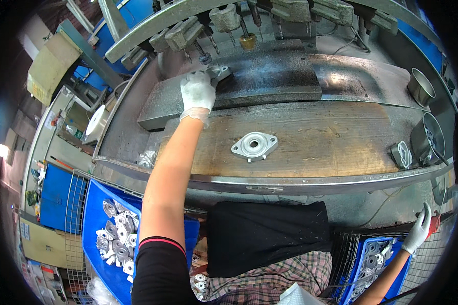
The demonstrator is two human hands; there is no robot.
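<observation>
My left hand (197, 91), in a white glove, is closed on a grey metal two-bolt flange housing (220, 74). The part rests on a thick steel block (269, 76), below the row of drill bits. A second flange housing (254, 145), with a round bore and a hole at each end, lies flat on the wooden board (320, 137) nearer me. Far to the right, my gloved right hand (418, 233) has its fingers stretched upward. It is against a red thing (434, 224), partly hidden behind the hand.
Several drill heads (226, 19) hang over the block. Blue bins of metal parts stand at the left (92, 239) and right (360, 259). Metal cups (421, 87) sit at the tray's right end. A black cloth (269, 234) covers my lap.
</observation>
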